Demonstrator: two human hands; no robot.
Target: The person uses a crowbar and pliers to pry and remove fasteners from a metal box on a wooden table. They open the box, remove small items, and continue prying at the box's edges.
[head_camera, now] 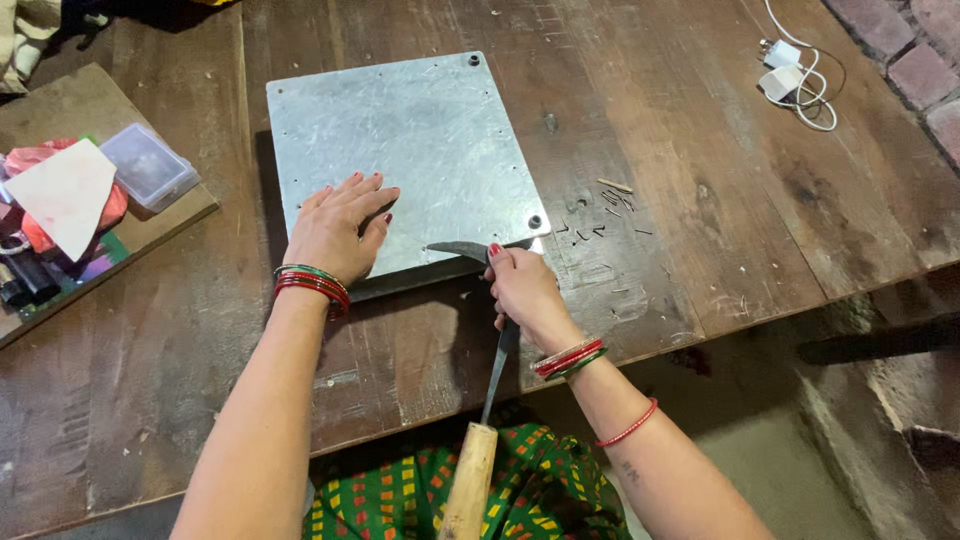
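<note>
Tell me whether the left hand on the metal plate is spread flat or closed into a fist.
Spread flat: the left hand lies palm down on the metal plate, fingers extended and slightly apart.

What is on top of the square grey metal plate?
The left hand lies flat on the square grey metal plate; a curved dark blade crosses its near edge. Beneath the palm is hidden.
</note>
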